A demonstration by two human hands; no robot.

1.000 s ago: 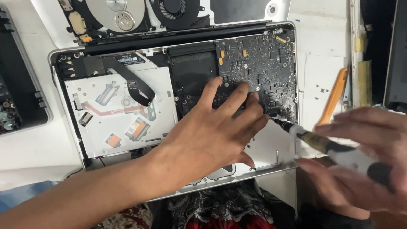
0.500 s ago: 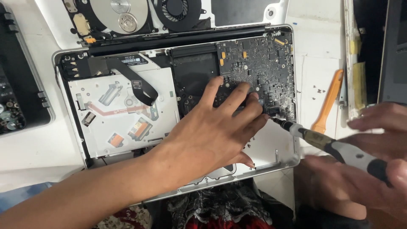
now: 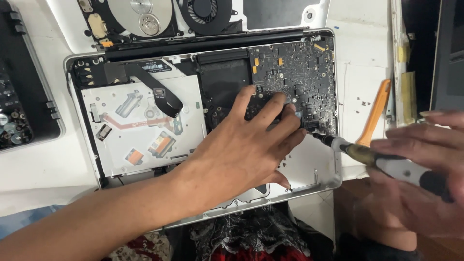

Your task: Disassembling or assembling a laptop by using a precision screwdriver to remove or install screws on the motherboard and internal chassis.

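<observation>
Two hands: left (image 3: 241, 150) on laptop (image 3: 203, 140), right (image 3: 420, 169) gripping screwdriver (image 3: 367, 155)

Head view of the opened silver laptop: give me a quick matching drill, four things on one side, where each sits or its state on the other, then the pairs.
Things:
1. dark green circuit board
2. orange plastic pry tool
3. black round cooling fan
4. white-handled screwdriver

Places or states:
A. lying on the white surface right of the laptop
B. held in the right hand
C. under the left hand's fingertips
D. above the laptop's top edge

Pairs: 1-C, 2-A, 3-D, 4-B
</observation>
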